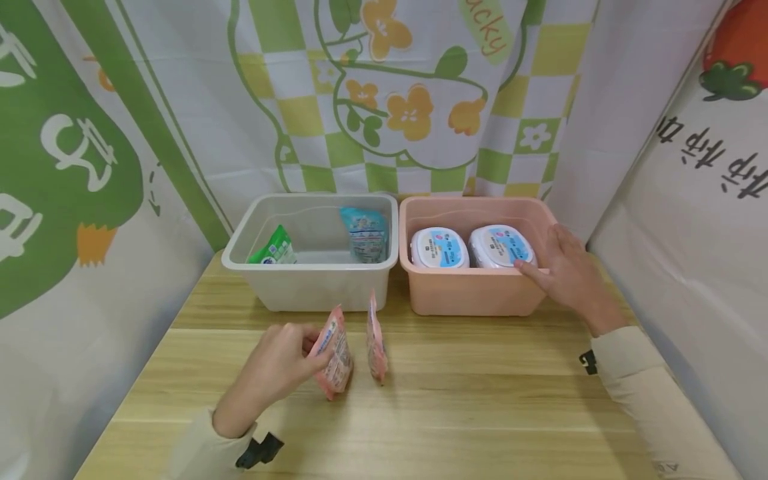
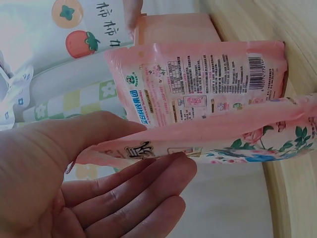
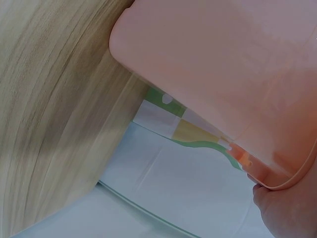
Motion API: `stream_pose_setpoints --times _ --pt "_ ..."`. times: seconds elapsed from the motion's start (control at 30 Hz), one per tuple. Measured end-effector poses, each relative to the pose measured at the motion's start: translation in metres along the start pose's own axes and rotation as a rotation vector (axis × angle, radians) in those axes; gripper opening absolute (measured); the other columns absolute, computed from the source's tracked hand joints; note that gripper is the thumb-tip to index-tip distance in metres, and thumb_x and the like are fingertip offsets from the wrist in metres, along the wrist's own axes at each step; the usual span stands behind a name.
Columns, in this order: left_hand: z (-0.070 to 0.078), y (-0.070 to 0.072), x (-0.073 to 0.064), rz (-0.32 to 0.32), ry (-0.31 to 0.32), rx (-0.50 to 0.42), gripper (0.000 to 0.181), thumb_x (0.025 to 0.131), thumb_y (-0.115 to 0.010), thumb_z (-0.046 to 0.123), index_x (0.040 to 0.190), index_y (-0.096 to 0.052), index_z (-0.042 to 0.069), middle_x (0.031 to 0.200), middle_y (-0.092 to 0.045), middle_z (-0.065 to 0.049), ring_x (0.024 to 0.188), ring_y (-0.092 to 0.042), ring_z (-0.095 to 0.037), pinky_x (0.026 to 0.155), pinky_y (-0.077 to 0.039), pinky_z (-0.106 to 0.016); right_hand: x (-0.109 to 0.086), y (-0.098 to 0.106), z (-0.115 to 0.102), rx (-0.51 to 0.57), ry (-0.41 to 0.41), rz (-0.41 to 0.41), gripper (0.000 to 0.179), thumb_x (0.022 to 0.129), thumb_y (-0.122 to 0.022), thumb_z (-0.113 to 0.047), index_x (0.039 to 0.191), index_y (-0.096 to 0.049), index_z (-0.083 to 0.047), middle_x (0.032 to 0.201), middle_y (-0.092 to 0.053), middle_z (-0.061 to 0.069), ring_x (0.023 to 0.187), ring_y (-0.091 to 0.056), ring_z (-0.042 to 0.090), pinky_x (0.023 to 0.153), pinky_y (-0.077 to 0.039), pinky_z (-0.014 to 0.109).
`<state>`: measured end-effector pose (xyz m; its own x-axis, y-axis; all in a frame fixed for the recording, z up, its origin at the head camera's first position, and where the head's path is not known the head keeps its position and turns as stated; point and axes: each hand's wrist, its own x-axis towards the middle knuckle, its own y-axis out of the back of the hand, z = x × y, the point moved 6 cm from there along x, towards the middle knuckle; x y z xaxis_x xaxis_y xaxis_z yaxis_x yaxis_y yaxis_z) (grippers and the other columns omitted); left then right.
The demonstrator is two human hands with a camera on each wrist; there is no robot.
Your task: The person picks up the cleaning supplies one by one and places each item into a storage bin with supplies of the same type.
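Note:
My left hand (image 1: 279, 360) pinches a pink floral packet (image 1: 337, 357) by its upper edge, thumb on one side and fingers on the other. Just right of it a second pink packet (image 1: 376, 343) stands upright on the table. Its printed back with a barcode faces the held one in the left wrist view. My right hand (image 1: 567, 273) rests on the front right corner of a pink bin (image 1: 474, 293), thumb laid over the front rim and fingers stretched along the right rim. Inside that bin sit two white lidded tubs, the left tub (image 1: 440, 247) and the right tub (image 1: 502, 245).
Left of the pink bin, almost touching it, stands a grey bin (image 1: 318, 287). It contains a green packet (image 1: 277, 248) on the left and a blue packet (image 1: 366, 233) on the right. Both bins stand on the wooden table (image 1: 456, 413), before a patterned curtain (image 1: 312, 113).

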<state>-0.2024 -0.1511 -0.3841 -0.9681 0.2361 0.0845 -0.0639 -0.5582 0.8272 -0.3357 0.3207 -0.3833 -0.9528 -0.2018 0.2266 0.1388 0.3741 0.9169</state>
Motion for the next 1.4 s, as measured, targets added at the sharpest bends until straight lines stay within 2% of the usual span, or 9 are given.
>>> stream_pose_setpoints --times 0.23,0.4,0.57,0.7,0.87,1.03,1.17,1.4 --pt "-0.002 0.001 -0.003 0.094 0.025 0.014 0.011 0.088 -0.081 0.012 0.095 -0.082 0.004 0.078 -0.079 -0.001 0.062 -0.063 -0.004 0.054 -0.050 -0.022 0.000 -0.001 0.000 0.002 -0.030 -0.025 0.114 0.102 -0.053 -0.067 0.164 0.004 0.009 0.172 -0.006 0.037 0.158 -0.011 0.058 0.125 -0.016 0.073" --pt "-0.004 0.001 -0.005 0.129 0.032 0.004 0.010 0.088 -0.081 0.011 0.095 -0.083 0.004 0.077 -0.078 -0.001 0.057 -0.058 -0.004 0.050 -0.046 -0.022 0.000 -0.002 0.000 -0.006 -0.033 -0.029 0.114 0.102 -0.052 -0.068 0.164 0.004 0.009 0.172 -0.004 0.037 0.159 -0.010 0.057 0.125 -0.016 0.072" --pt "-0.005 0.002 -0.006 0.138 0.029 0.002 0.011 0.088 -0.080 0.010 0.096 -0.082 0.003 0.077 -0.077 -0.003 0.055 -0.051 -0.007 0.046 -0.038 -0.022 0.000 -0.002 0.001 -0.005 -0.025 -0.014 0.113 0.101 -0.054 -0.067 0.165 0.002 0.009 0.172 -0.008 0.037 0.157 -0.013 0.059 0.124 -0.018 0.074" --pt "-0.007 0.004 -0.006 0.148 0.014 0.016 0.012 0.089 -0.080 0.011 0.097 -0.082 0.003 0.077 -0.077 -0.002 0.057 -0.051 -0.007 0.048 -0.037 -0.021 0.000 -0.002 0.001 -0.007 -0.008 0.009 0.112 0.101 -0.057 -0.065 0.165 -0.003 0.010 0.170 -0.015 0.038 0.154 -0.019 0.060 0.122 -0.021 0.074" --pt "-0.008 0.006 -0.006 0.157 0.001 0.020 0.010 0.091 -0.080 0.013 0.094 -0.082 0.003 0.070 -0.071 0.001 0.054 -0.047 -0.007 0.047 -0.033 -0.022 0.000 -0.001 0.001 -0.011 -0.006 0.014 0.112 0.101 -0.056 -0.065 0.165 -0.004 0.010 0.170 -0.016 0.038 0.154 -0.020 0.060 0.122 -0.022 0.074" --pt "-0.007 0.009 -0.006 0.160 -0.009 0.026 0.008 0.091 -0.079 0.012 0.091 -0.080 0.003 0.067 -0.067 0.002 0.054 -0.046 -0.007 0.047 -0.031 -0.021 0.001 0.001 -0.003 -0.008 0.031 0.060 0.103 0.100 -0.060 -0.061 0.157 -0.021 0.015 0.159 -0.032 0.038 0.146 -0.031 0.059 0.117 -0.028 0.074" --pt "-0.007 0.012 -0.006 0.150 0.002 0.020 0.012 0.093 -0.078 0.013 0.095 -0.081 0.001 0.070 -0.070 0.000 0.056 -0.048 -0.008 0.047 -0.032 -0.021 0.002 0.000 -0.003 -0.011 0.042 0.070 0.098 0.100 -0.061 -0.060 0.152 -0.026 0.016 0.152 -0.037 0.038 0.141 -0.035 0.059 0.115 -0.030 0.074" --pt "-0.003 0.022 -0.003 0.157 -0.020 0.003 0.013 0.094 -0.078 0.012 0.096 -0.080 -0.001 0.079 -0.078 -0.006 0.060 -0.056 -0.009 0.050 -0.042 -0.021 0.001 0.002 -0.004 -0.002 0.029 0.061 0.102 0.100 -0.061 -0.060 0.157 -0.022 0.015 0.157 -0.034 0.038 0.143 -0.034 0.061 0.115 -0.030 0.075"
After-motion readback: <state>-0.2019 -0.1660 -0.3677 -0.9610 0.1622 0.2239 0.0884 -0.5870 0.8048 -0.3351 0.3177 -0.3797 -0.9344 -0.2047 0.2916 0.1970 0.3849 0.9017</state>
